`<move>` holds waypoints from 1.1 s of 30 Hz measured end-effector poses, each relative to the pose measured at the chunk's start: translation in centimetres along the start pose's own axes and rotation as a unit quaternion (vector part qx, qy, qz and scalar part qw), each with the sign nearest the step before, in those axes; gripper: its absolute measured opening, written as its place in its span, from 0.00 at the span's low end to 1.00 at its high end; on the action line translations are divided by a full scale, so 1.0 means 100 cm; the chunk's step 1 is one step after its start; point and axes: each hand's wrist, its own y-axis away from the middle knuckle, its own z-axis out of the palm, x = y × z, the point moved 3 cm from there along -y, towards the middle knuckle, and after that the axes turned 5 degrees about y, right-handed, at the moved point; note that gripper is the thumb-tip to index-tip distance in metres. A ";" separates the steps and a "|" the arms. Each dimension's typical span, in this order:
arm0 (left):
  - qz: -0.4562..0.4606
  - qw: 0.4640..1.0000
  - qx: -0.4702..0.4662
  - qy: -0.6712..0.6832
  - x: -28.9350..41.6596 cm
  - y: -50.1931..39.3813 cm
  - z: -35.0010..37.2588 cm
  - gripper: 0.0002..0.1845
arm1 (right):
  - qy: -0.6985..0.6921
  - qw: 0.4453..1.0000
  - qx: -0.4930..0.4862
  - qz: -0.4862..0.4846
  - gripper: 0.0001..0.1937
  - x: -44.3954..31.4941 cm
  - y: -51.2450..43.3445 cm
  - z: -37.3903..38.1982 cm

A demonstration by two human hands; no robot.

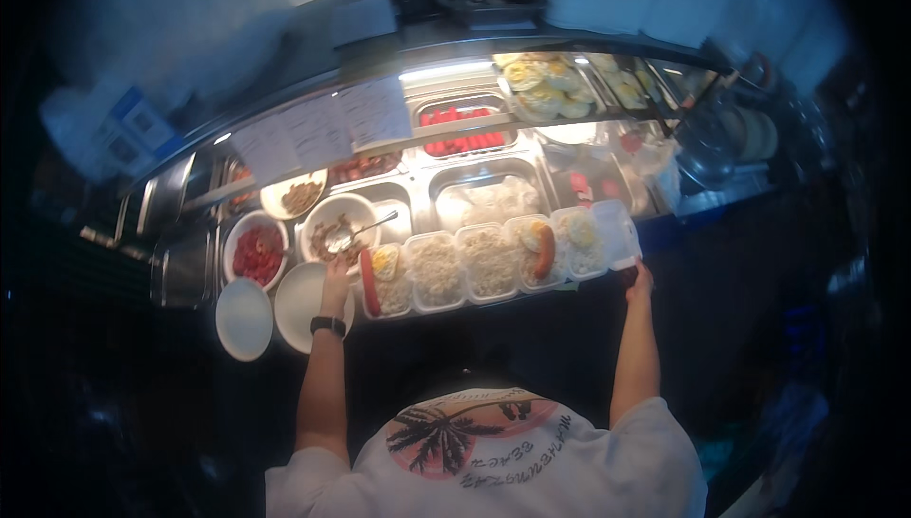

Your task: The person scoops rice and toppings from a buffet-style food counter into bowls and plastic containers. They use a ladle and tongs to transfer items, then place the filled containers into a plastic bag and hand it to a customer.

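My left hand (337, 277), with a black watch on its wrist, is at the near rim of a white bowl (359, 208) of minced meat. A metal spoon (345, 237) rests in that bowl; whether my fingers grip the rim is not plain. At the far right of a row, my right hand (640, 280) grips the near corner of an empty white foam lid (616, 233). Along the row are several foam boxes of rice. The leftmost box (388, 290) has a fried egg and a red sausage; another box (537, 251) has egg and a browned sausage.
Two round white lids (244, 319) (295, 304) overhang the counter edge at left. Beside them stands a bowl of red meat (257, 251). Behind are steel pans of red sausages (462, 139) and a tray of fried eggs (548, 87). A shelf rail (455, 135) with papers crosses above.
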 end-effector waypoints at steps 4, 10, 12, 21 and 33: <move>-0.029 0.996 -0.077 0.012 -0.003 -0.020 0.009 0.28 | 0.011 0.997 0.079 -0.017 0.14 -0.014 0.001 0.015; -0.059 0.992 -0.103 -0.046 -0.008 -0.034 0.012 0.30 | 0.103 0.972 0.162 -0.137 0.16 -0.028 0.015 0.039; -0.101 0.990 -0.082 -0.054 -0.012 -0.036 0.009 0.31 | 0.139 0.956 0.176 -0.189 0.17 -0.031 0.020 0.043; -0.167 0.978 -0.064 -0.107 -0.027 -0.060 0.010 0.32 | 0.232 0.928 0.169 -0.239 0.18 -0.037 0.029 0.040; -0.208 0.977 -0.021 -0.043 -0.028 -0.039 0.070 0.31 | 0.200 0.958 0.123 -0.167 0.19 -0.069 -0.032 -0.004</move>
